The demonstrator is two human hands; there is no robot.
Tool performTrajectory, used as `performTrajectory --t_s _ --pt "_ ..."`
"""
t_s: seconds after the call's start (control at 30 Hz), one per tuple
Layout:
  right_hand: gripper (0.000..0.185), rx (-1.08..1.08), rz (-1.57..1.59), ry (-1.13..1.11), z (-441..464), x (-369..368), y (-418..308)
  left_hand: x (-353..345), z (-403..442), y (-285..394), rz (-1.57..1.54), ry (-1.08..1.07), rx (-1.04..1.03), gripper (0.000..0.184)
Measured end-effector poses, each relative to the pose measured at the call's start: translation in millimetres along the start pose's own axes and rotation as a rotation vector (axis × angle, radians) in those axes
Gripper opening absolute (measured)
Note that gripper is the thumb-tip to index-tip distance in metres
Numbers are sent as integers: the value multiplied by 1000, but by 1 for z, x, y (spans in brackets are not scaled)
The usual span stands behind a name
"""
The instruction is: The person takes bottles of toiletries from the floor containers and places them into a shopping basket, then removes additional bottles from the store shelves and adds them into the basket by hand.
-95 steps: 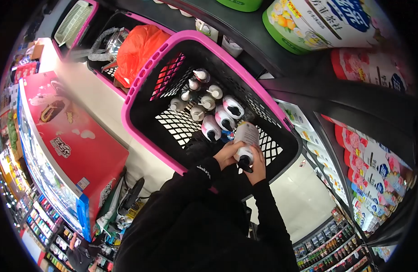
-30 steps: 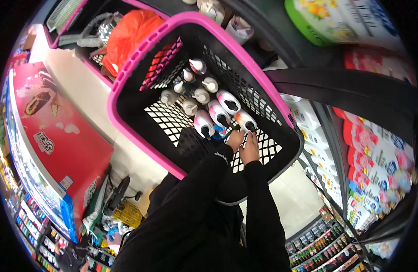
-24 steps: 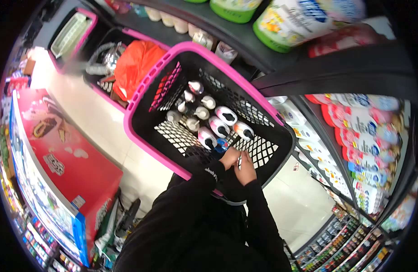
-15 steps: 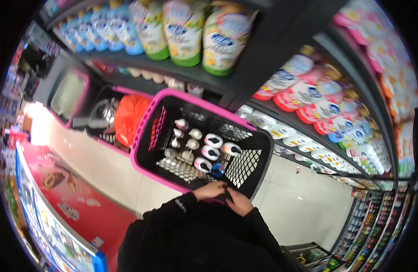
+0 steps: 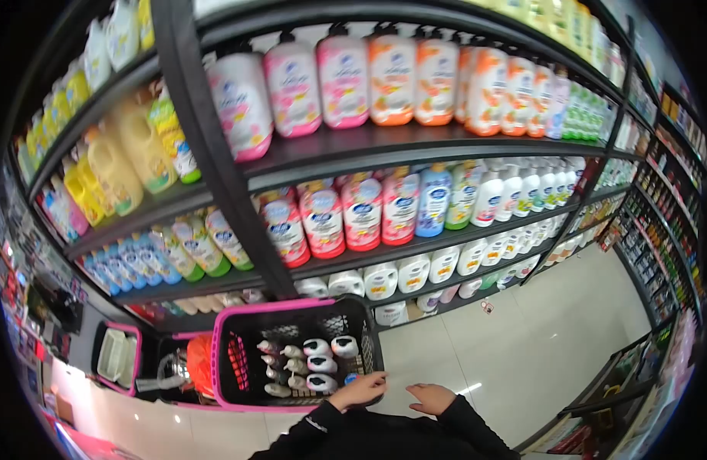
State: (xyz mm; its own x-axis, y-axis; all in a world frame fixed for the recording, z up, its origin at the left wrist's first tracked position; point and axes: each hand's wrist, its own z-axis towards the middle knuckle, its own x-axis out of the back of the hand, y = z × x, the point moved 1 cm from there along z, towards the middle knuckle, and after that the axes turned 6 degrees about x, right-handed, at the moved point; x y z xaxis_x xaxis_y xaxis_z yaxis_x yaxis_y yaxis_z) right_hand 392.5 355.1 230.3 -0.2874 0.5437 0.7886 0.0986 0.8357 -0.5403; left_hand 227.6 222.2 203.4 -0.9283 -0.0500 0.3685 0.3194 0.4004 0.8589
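Observation:
A black shopping basket with a pink rim (image 5: 277,305) stands below me, holding several white bottles (image 5: 320,363) and slimmer pump-top bottles (image 5: 295,366). Over the basket's near right corner is my left hand (image 5: 360,389), its fingers closed at the black edge; what lies under them is partly hidden. A small blue item (image 5: 350,379) shows in the basket beside that hand. To the right, apart from the basket, my right hand (image 5: 432,399) is held over the floor with its fingers apart and nothing in it.
Shelves (image 5: 415,146) in front hold rows of pink and orange pump bottles (image 5: 344,80), red bottles (image 5: 323,222) and white jugs (image 5: 380,280). Left of the basket are an orange-red bag (image 5: 201,364) and another pink-rimmed basket (image 5: 137,360). Tiled floor (image 5: 476,353) extends right.
My view has tilted up, bringing more shelves into sight. My right hand has come away from the basket edge and moved right; my left hand stays by the corner.

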Motion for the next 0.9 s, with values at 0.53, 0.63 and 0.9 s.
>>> performTrajectory --t_s 0.53,0.63,0.9 --pt "21 -99 256 854 -192 0 56 -159 76 97 393 -501 -150 52" --pt "20 -202 429 952 -205 4 50 -167 89 96 435 -520 -175 52" --pt "26 -306 482 988 -214 18 75 -159 141 130 471 -607 -207 51"
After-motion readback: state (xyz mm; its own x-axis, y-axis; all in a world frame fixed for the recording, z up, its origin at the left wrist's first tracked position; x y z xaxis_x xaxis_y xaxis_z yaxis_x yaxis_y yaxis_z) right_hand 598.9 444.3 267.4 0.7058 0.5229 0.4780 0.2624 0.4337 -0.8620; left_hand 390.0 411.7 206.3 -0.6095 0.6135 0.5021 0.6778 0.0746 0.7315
